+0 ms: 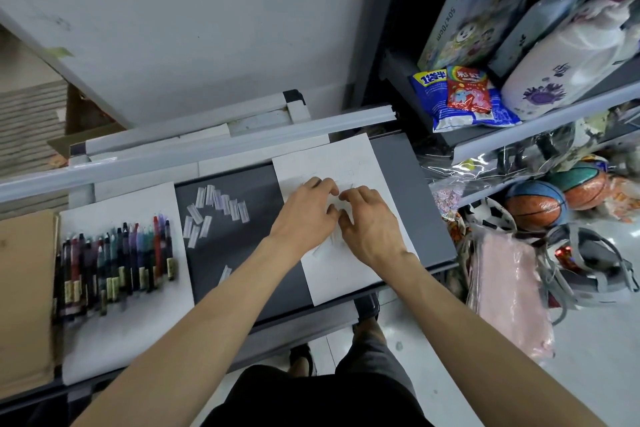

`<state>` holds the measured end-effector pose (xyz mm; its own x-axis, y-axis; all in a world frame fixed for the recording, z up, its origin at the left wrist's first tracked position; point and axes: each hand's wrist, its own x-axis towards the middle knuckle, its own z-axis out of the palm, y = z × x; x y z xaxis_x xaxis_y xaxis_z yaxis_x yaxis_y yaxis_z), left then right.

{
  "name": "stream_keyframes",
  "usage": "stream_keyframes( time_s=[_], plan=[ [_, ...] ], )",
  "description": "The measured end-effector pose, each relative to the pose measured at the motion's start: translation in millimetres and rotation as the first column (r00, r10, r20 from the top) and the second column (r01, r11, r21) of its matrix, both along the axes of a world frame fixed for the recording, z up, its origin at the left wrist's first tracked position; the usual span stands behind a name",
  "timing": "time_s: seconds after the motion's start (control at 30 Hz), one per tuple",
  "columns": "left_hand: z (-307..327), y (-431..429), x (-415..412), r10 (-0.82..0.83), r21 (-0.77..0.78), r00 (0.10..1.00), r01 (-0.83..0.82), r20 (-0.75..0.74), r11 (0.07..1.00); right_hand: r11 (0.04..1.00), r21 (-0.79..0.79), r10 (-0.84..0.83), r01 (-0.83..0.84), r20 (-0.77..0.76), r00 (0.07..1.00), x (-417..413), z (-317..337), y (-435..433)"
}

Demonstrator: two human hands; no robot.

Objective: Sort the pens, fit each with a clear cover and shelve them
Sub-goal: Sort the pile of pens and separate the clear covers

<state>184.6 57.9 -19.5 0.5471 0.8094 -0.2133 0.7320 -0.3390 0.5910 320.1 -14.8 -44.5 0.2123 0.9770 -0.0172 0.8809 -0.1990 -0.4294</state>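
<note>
A row of several coloured pens (pixel 117 260) lies on a white sheet (pixel 124 333) at the left of the dark grey table (pixel 235 253). Several clear covers (pixel 216 208) lie loose on the dark surface in the middle. Both hands rest side by side on a second white sheet (pixel 346 274) at the right. My left hand (pixel 306 210) and my right hand (pixel 369 218) have their fingers curled down onto faint clear covers lying on that sheet. What the fingertips hold is hidden.
A brown cardboard piece (pixel 24 295) lies at the table's left end. A metal rail (pixel 194 152) runs along the far edge. Shelves at the right carry snack bags (pixel 464 97), a white bottle (pixel 568 69) and basketballs (pixel 535 204). A pink bag (pixel 509 291) sits on the floor.
</note>
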Motion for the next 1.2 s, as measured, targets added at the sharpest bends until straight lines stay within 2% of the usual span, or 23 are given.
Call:
stream_keyframes(
  time_s=[0.4, 0.57, 0.7, 0.87, 1.03, 1.2],
  plan=[
    [10.6, -4.9, -29.3, 0.002, 0.009, 0.999, -0.002, 0.040, 1.000, 0.999, -0.013, 0.041, -0.040, 0.051, 0.998, -20.3, 13.4, -5.6],
    [13.6, -17.0, -67.1, 0.093, -0.002, 0.989, -0.093, 0.112, 0.996, 0.992, -0.003, 0.123, -0.123, 0.083, 0.989, -39.7, 17.3, -18.0],
    [2.6, -33.3, -110.8, 0.183, 0.009, 0.982, -0.184, 0.035, 0.983, 0.981, -0.025, 0.193, -0.191, 0.094, 0.977, -64.1, 13.8, -29.4],
    [-12.5, -52.1, -156.1, 0.285, 0.021, 0.953, -0.284, -0.100, 0.959, 0.967, -0.123, 0.237, -0.225, 0.093, 0.967, -97.1, 7.7, -29.7],
    [-22.1, -65.7, -173.2, 0.319, 0.069, 0.939, -0.312, -0.131, 0.948, 0.960, -0.184, 0.233, -0.209, 0.116, 0.966, -114.0, 1.9, -20.4],
    [-32.1, -68.7, -178.4, 0.332, 0.026, 0.927, -0.333, -0.175, 0.943, 0.955, -0.220, 0.228, -0.198, 0.115, 0.967, -118.3, -4.9, -16.8]
  ],
)
